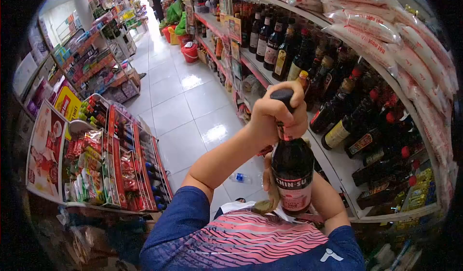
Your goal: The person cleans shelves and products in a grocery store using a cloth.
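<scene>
Head view: shop aisle, pale glossy floor tiles (181, 102) running away ahead, snack racks (111, 160) off beyond the left arm, long shelf (337, 165) just past the right hand, crowded with dark sauce bottles (337, 112) and, higher up, white sacks (381, 34).

Dark bottle (292, 172) with a red-and-white label held upright close to the chest, between the two forearms. Left hand (277, 114) wrapped tight over the black cap (282, 95) and the neck, fingers curled shut around it. Right hand (270, 182) low behind the bottle's body, mostly hidden; seems closed on the glass, though grip not fully visible. Something small and yellowish (264, 206) at the right hand's lower edge; cannot tell what.

Judged as twisting or checking the cap. Best done so:
- Keep the bottle vertical, label facing up toward the eyes as now.
- Let the lower hand bear the weight, upper hand do only the turning.
- Turn slowly; glass over hard tile, so no loosening of the lower grip.
- Stay clear of the shelf edge beside the right elbow, since packed bottles there could be knocked.
</scene>
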Tool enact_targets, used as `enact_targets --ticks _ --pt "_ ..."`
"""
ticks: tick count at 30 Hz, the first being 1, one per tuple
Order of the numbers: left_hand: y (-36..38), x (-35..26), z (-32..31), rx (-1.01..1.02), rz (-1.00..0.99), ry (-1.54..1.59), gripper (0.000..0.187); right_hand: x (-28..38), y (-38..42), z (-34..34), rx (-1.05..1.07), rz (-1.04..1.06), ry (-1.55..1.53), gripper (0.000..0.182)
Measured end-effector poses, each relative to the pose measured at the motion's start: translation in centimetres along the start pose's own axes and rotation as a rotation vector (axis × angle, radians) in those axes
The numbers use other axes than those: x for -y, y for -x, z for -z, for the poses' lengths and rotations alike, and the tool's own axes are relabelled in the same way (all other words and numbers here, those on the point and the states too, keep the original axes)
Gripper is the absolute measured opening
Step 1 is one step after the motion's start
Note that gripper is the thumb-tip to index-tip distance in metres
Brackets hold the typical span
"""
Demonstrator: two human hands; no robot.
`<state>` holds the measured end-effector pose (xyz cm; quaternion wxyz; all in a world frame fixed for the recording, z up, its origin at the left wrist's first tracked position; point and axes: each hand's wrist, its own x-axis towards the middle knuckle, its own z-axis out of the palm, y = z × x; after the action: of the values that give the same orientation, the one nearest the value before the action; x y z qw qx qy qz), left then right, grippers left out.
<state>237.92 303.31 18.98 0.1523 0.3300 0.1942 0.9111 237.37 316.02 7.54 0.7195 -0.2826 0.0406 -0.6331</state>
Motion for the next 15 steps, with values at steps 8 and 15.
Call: enact_targets --ticks 8,15 --pt "-0.1 -2.8 0.7 0.065 -0.326 -0.016 0.019 -2.8 8.1 3.0 -0.616 0.098 0.179 0.045" --pt "0.6 1.0 0.1 0.128 -0.324 -0.487 0.023 -4.0 7.6 6.4 -0.782 0.734 0.214 0.047"
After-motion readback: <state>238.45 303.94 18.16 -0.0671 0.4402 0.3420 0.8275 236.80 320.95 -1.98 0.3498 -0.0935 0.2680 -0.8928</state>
